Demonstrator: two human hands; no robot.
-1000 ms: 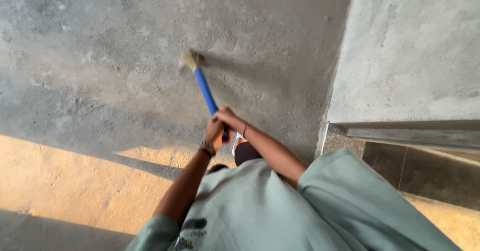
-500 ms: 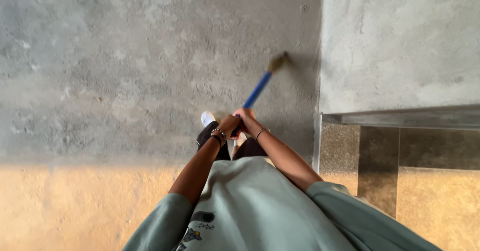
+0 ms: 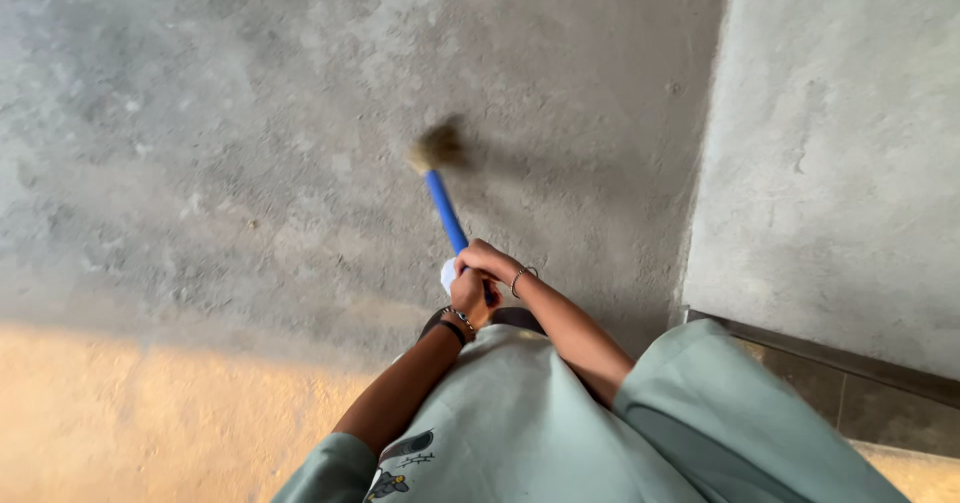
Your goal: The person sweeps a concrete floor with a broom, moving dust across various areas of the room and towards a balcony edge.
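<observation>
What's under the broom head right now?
Bare grey concrete floor lies around the blurred broom head. Its bristles cover the spot beneath, so any dust there is hidden. Both hands grip the blue handle.

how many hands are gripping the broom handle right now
2. The left hand sits lower on the blue broom handle, nearer the body; the right hand wraps it just above, both closed around it.

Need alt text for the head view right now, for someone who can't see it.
Both hands, left hand below right hand, grip a blue-handled broom whose blurred bristle head meets the grey concrete floor. A concrete wall stands at right.
</observation>
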